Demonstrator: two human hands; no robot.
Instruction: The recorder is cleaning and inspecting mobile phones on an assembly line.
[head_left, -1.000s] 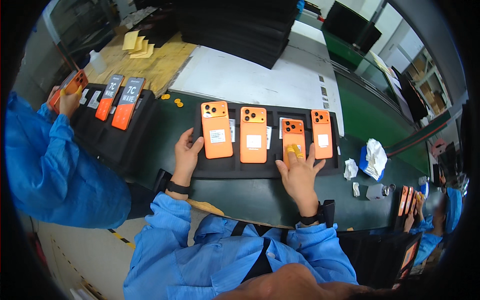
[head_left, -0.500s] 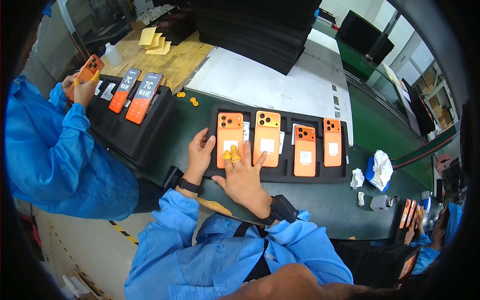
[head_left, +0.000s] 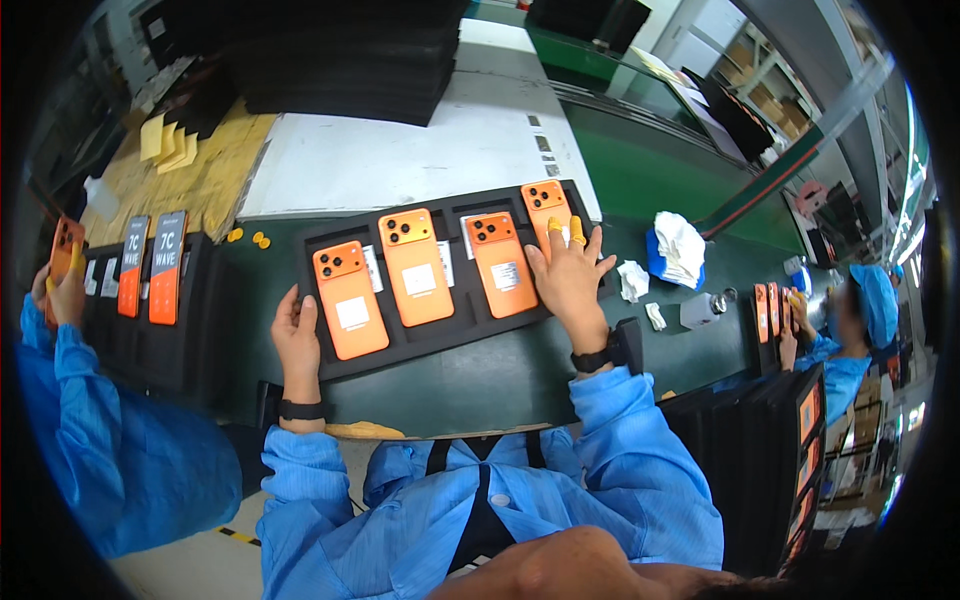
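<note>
A black foam tray (head_left: 445, 332) lies on the green bench before me and holds several orange phones, backs up, each with a camera block. The leftmost phone (head_left: 346, 290) and the one beside it (head_left: 411, 255) have white labels. The third phone (head_left: 497, 255) carries a printed label. My right hand (head_left: 570, 275) lies over the rightmost phone (head_left: 543, 200), fingers spread, hiding its lower part; yellow finger cots cover two fingertips. At the tray's left edge, my left hand (head_left: 297, 335) rests with thumb and forefinger apart, holding nothing.
To the right are a blue box of white wipes (head_left: 676, 255), crumpled wipes (head_left: 632, 281) and a clear bottle (head_left: 702, 310). A co-worker at left holds an orange phone (head_left: 66, 250) beside another black tray (head_left: 205, 270). Dark stacked trays (head_left: 340, 70) stand at the back.
My right hand has gone from the leftmost phone to the rightmost one. The view has turned to the right. My left hand has stayed by the tray's left edge.
</note>
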